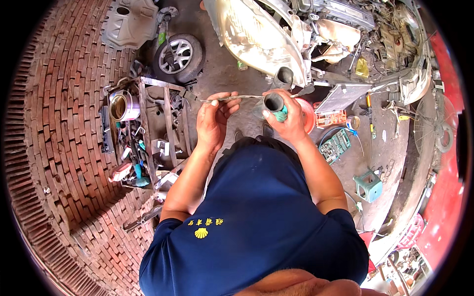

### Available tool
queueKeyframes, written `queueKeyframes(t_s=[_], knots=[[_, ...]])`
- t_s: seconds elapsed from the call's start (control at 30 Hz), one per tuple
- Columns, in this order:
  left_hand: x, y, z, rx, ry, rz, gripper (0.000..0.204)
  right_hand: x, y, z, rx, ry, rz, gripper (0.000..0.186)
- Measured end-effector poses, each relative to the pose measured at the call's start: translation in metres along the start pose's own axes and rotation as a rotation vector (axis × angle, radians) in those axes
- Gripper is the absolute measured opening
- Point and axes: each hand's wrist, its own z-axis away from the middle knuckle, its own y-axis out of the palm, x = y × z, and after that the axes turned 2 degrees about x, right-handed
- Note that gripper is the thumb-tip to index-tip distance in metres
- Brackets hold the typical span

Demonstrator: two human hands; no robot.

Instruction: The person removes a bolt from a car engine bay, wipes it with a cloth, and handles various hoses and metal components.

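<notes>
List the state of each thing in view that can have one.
Thin grey strip, pinched in left hand
Dark round tube with green wrapping, open end up, gripped in right hand
Silver spoked metal wheel, tyre fitted
Green rectangular tool case, open, filled
Pale round can, open-topped
Teal plastic stool, unoccupied

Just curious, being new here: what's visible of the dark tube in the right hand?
The tube is dark grey and hollow, its round mouth facing the camera; whether rubber or metal, I cannot tell. Green material shows at its lower side. The right hand grips it in front of the body.
</notes>
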Motion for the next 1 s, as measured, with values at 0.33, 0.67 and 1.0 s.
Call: queueKeyframes(t_s=[0.33, 0.67, 1.0], knots=[[0.01, -0.009, 0.019, 0.129, 0.08, -0.096, 0.041, -0.024, 0.009, 0.011, 0.05, 0.075, -0.082, 0.041], [0.046, -0.025, 0.071, -0.121, -0.148, -0.037, 0.055, -0.049, 0.022, 0.008, 0.311, 0.083, -0.126, 0.037], [0.108, -0.11, 0.135, -0.671, -0.065, 0.656, 0.054, -0.099, 0.079, 0.008, 0.847, 0.156, -0.083, 0.055]])
